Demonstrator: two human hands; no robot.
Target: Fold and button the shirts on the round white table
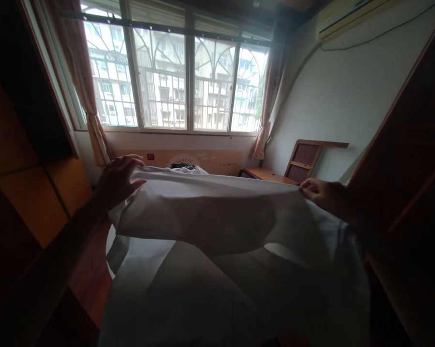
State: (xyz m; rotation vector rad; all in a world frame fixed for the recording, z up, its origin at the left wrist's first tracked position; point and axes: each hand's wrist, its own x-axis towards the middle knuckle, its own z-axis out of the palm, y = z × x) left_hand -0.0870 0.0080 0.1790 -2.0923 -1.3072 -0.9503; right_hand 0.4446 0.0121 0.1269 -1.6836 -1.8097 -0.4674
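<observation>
Dim bedroom, backlit by the window [174, 77]. Both hands hold a white sheet [210, 226] up by its far edge, stretched between them and folded back over its lower part, which spreads toward the camera.

Left hand [118, 180]: fingers curled over the edge at the left corner, thumb underneath, grip closed on the cloth. Right hand [320, 193]: narrow pinch on the right corner, fingertips only, wrist lost in shadow.

Sheet sits in mid-frame, top edge roughly level between the hands, sagging slightly in the middle. A dark item [183, 165] shows just behind the top edge; too small to tell what it is. What the lower cloth rests on cannot be told.

Risks, as judged from here:
- The right pinch looks thin. Any tug from the left side could pull that corner free, and the fold would collapse unevenly.
- The left corner bunches under the palm, so a crease could set there and the edges would not meet square.
- The lower left edge hangs near the wooden floor [90, 274]; slack could let it drag and pick up dust.
- Strong backlight hides the near half, so misalignment of the lower layers is hard to check.
- The cabinet [412, 159] stands close on the right; a wide swing of that arm could knock it.
</observation>
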